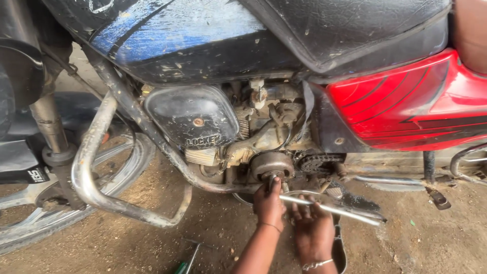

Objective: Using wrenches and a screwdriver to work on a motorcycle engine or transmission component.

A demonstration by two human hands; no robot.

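A motorcycle stands side-on with its engine (264, 137) exposed under a dark blue tank and a red side panel (406, 101). My left hand (268, 203) presses fingertips against a round rusty engine hub (273, 165) low on the engine. My right hand (313, 228), wearing a bracelet, grips a long silver metal bar (350, 212) that runs from the hub out to the right. A toothed sprocket (317, 162) sits just right of the hub.
A bent chrome crash guard (96, 172) loops in front of the front wheel (61, 203) at left. A green-handled screwdriver (188, 261) lies on the dirt floor. A black side box (195, 119) hangs beside the engine. The footrest (439, 199) sticks out at right.
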